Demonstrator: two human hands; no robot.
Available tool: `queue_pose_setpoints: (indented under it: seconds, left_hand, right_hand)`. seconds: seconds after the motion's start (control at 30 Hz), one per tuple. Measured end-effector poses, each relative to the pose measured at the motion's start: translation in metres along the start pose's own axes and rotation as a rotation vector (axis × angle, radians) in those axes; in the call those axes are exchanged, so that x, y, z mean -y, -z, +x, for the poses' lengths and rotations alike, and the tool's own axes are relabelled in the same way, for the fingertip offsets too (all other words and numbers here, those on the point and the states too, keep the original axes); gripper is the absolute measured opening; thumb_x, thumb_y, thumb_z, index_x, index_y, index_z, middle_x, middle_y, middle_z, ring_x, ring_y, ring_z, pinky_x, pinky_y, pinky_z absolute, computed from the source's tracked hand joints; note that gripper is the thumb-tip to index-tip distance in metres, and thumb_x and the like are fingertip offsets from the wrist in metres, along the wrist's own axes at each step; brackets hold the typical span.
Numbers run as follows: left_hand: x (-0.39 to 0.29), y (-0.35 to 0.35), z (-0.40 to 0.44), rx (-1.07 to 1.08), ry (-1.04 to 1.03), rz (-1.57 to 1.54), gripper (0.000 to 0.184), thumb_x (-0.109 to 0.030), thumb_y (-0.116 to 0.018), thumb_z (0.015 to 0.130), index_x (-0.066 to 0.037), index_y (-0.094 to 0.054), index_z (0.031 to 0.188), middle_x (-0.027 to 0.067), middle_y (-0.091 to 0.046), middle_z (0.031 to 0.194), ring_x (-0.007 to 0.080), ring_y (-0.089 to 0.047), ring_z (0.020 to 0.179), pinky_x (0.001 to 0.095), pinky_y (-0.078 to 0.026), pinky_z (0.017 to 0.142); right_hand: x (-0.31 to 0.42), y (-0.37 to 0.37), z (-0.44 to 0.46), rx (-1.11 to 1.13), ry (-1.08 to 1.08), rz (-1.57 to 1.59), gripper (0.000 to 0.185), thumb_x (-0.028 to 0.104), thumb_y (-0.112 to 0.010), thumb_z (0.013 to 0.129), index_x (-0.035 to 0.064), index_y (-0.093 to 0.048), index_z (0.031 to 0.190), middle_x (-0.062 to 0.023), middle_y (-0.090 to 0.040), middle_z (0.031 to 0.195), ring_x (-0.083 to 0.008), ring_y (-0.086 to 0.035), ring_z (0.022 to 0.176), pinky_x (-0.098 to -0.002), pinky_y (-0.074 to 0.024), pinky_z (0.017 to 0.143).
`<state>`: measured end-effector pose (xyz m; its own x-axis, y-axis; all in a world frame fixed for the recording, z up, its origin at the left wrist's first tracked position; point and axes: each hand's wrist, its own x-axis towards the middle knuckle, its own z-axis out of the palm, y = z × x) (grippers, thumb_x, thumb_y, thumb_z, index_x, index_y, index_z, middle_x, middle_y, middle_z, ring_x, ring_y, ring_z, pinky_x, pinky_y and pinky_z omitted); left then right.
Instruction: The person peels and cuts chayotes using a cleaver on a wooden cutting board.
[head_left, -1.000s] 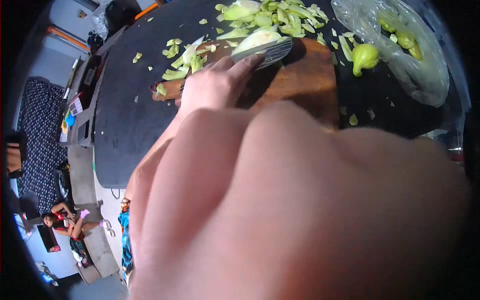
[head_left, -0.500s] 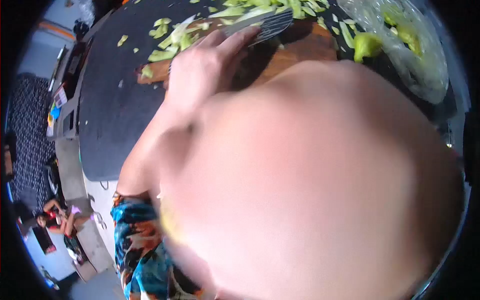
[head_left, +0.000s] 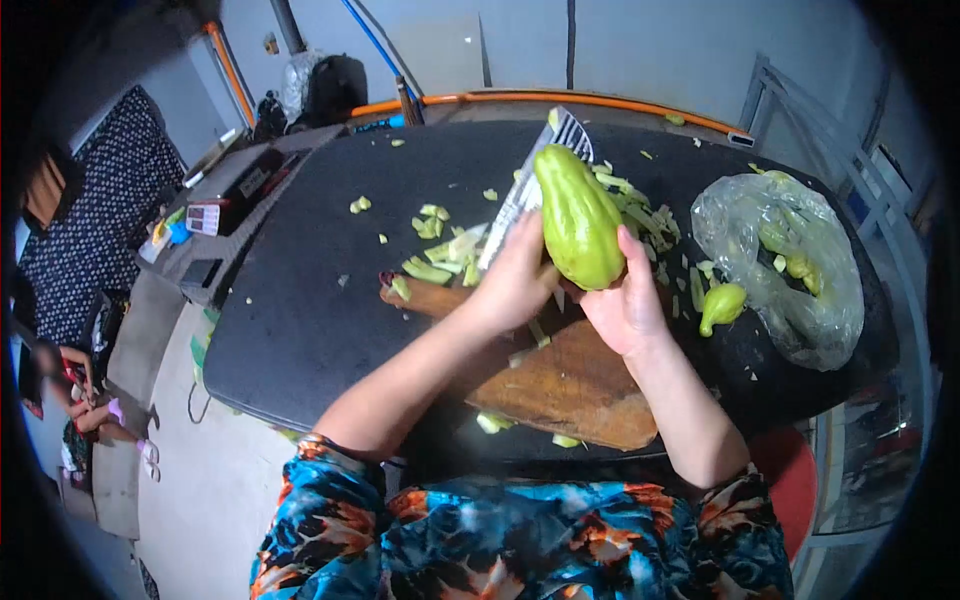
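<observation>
A large pear-shaped green chayote [head_left: 578, 215] is raised over the wooden cutting board [head_left: 565, 385]. My right hand [head_left: 628, 305] grips its lower end, with the thumb along its side. My left hand [head_left: 515, 275] is closed around a knife [head_left: 513, 207], whose broad patterned blade points up and away, left of the chayote. The knife's handle is hidden in the fingers. Cut green strips [head_left: 450, 255] lie beyond the board's left end, and more pieces [head_left: 645, 215] are heaped behind the chayote.
On the right of the dark table [head_left: 300, 310] lies a clear plastic bag [head_left: 835, 320] with green vegetables inside. A smaller green chayote [head_left: 722, 305] sits beside it. A red seat [head_left: 785, 480] shows at the lower right. Far left, a person [head_left: 85, 400] is seated.
The large blurred bare-skin shape that covered most of the view is gone. The knife has gone from lying low over the board to pointing upward, and the chayote is now visible in my right hand.
</observation>
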<state>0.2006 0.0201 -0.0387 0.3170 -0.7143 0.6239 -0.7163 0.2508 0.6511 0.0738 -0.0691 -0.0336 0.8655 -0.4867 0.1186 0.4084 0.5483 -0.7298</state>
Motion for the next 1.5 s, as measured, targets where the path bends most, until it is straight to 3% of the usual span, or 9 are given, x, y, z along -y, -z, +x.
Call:
queue_pose_setpoints:
  seconds: [0.03, 0.33, 0.5, 0.73, 0.8, 0.93, 1.23, 1.33, 1.5]
  left_hand:
    - [-0.012, 0.003, 0.004, 0.139, 0.079, -0.187, 0.059, 0.0, -0.056, 0.083, -0.001, -0.032, 0.136, 0.0173, -0.05, 0.122, 0.0226, -0.048, 0.119, 0.0344, -0.038, 0.1]
    - [-0.026, -0.012, 0.015, 0.087, 0.319, -0.855, 0.068, -0.021, -0.073, 0.081, 0.001, -0.035, 0.132, 0.0103, -0.055, 0.118, 0.017, -0.053, 0.11, 0.0322, -0.041, 0.096]
    - [-0.042, 0.004, 0.022, 0.099, 0.359, -0.085, 0.061, -0.027, -0.077, 0.076, 0.005, -0.048, 0.12, 0.0157, -0.064, 0.105, 0.0184, -0.062, 0.096, 0.0305, -0.05, 0.083]
    - [-0.044, 0.01, 0.003, -0.007, 0.148, -0.055, 0.072, -0.02, -0.08, 0.072, 0.002, -0.037, 0.125, 0.0147, -0.059, 0.11, 0.0192, -0.059, 0.102, 0.0317, -0.048, 0.086]
    - [-0.032, 0.018, -0.006, -0.001, 0.092, -0.011, 0.076, -0.018, -0.081, 0.069, 0.001, -0.034, 0.126, 0.015, -0.056, 0.112, 0.0201, -0.058, 0.104, 0.0327, -0.047, 0.088]
    - [-0.004, 0.025, -0.022, 0.025, 0.068, 0.312, 0.078, -0.018, -0.083, 0.063, 0.0, -0.037, 0.124, 0.0159, -0.054, 0.11, 0.0233, -0.055, 0.105, 0.0349, -0.044, 0.091]
    - [0.012, 0.021, -0.03, 0.075, 0.241, 0.047, 0.071, -0.025, -0.082, 0.066, 0.001, -0.046, 0.122, 0.016, -0.062, 0.107, 0.0222, -0.06, 0.101, 0.0344, -0.047, 0.089]
    - [-0.006, 0.021, -0.03, 0.074, 0.24, -0.228, 0.052, -0.014, -0.083, 0.064, 0.002, -0.058, 0.107, 0.0077, -0.067, 0.097, 0.0146, -0.062, 0.088, 0.0294, -0.05, 0.082]
    - [0.003, 0.013, -0.034, 0.062, 0.219, -0.372, 0.056, -0.015, -0.083, 0.064, 0.001, -0.053, 0.109, 0.0066, -0.062, 0.101, 0.0142, -0.059, 0.092, 0.0295, -0.048, 0.083]
  right_hand:
    - [0.0, 0.003, 0.002, -0.01, 0.003, 0.02, 0.068, 0.053, -0.057, 0.084, 0.0099, -0.042, 0.134, -0.0082, -0.048, 0.132, -0.021, -0.046, 0.119, -0.0402, -0.0348, 0.099]
    - [-0.003, 0.027, 0.013, 0.095, 0.082, -0.18, 0.068, 0.053, -0.048, 0.091, 0.0065, -0.034, 0.139, -0.0099, -0.044, 0.136, -0.0207, -0.041, 0.126, -0.038, -0.0318, 0.106]
    - [0.012, 0.021, 0.017, 0.061, 0.043, -0.17, 0.069, 0.057, -0.045, 0.091, 0.0064, -0.036, 0.138, -0.0081, -0.046, 0.134, -0.0198, -0.043, 0.124, -0.0365, -0.0333, 0.104]
    - [0.03, 0.029, 0.02, -0.103, 0.13, -0.106, 0.046, 0.046, -0.059, 0.089, 0.0078, -0.055, 0.114, -0.0044, -0.056, 0.112, -0.0148, -0.049, 0.108, -0.0324, -0.0362, 0.094]
    - [0.047, 0.035, 0.009, -0.247, 0.204, -0.468, 0.043, 0.045, -0.059, 0.089, 0.0039, -0.057, 0.101, -0.0031, -0.059, 0.089, -0.0084, -0.055, 0.069, -0.0235, -0.0431, 0.06]
    - [0.068, 0.052, -0.009, -0.246, 0.391, -0.608, 0.05, 0.046, -0.05, 0.094, -0.0017, -0.06, 0.084, 0.0012, -0.053, 0.061, -0.0062, -0.049, 0.049, -0.0205, -0.0382, 0.05]
    - [0.046, 0.017, -0.03, 0.108, 0.829, -1.413, 0.038, 0.037, -0.078, 0.072, 0.0038, -0.059, 0.077, -0.0031, -0.053, 0.058, -0.0152, -0.054, 0.054, -0.0269, -0.0427, 0.051]
    - [0.038, 0.01, -0.034, 0.22, 0.845, -1.506, 0.042, 0.041, -0.078, 0.069, 0.0056, -0.057, 0.072, -0.0032, -0.053, 0.057, -0.0197, -0.051, 0.053, -0.0311, -0.0405, 0.049]
    - [0.042, 0.003, -0.043, 0.317, 0.751, -1.513, 0.051, 0.05, -0.078, 0.064, 0.007, -0.051, 0.066, -0.0034, -0.051, 0.056, -0.0212, -0.05, 0.053, -0.033, -0.039, 0.049]
